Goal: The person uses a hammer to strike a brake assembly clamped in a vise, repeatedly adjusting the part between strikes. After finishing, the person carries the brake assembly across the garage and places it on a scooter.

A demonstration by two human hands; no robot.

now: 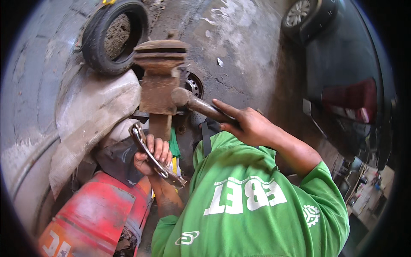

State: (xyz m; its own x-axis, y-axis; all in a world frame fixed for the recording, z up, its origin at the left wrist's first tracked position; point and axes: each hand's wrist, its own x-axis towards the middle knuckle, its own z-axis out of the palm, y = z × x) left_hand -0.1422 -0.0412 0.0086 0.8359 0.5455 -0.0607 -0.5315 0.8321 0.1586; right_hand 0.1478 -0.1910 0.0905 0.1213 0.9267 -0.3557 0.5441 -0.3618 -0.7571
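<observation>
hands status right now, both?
Left hand: closed, holding a curved metal part.
Right hand: closed around the handle of a hammer, index finger extended.

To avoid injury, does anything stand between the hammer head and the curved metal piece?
Yes, in this view: the vise's lower part and the left hand holding the curved metal piece. The hammer head's depth is unclear.

Flr (252,81): gry, stained | wht scrap (220,62), top ctr | blk tyre (93,49), upr L | car whl (298,13), upr R
</observation>
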